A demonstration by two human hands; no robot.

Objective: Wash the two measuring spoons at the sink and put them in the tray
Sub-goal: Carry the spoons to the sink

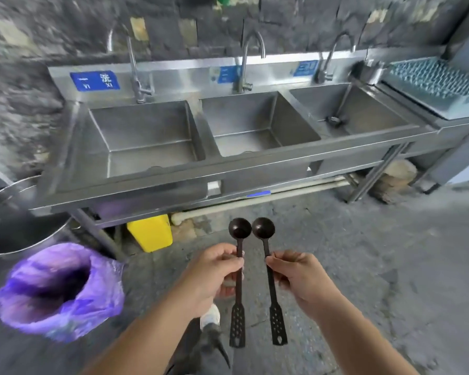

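Two dark brown long-handled measuring spoons are held upright side by side, bowls up and nearly touching. My left hand [214, 272] grips the left spoon [238, 307] by its upper handle. The right spoon [274, 309] is pinched the same way in my right hand [298, 277]. Both perforated handle ends hang free below my hands. Ahead stands a steel three-basin sink [228, 165], its basins dry-looking and its three taps not running. A grey-blue spiked dish tray [433, 85] sits on the counter at the far right of the sink.
A bin lined with a purple bag [57, 290] stands at lower left beside a large steel pot [14, 226]. A yellow container [150, 232] sits under the sink. Concrete floor lies between me and the sink front edge. My shoe [210, 316] shows below.
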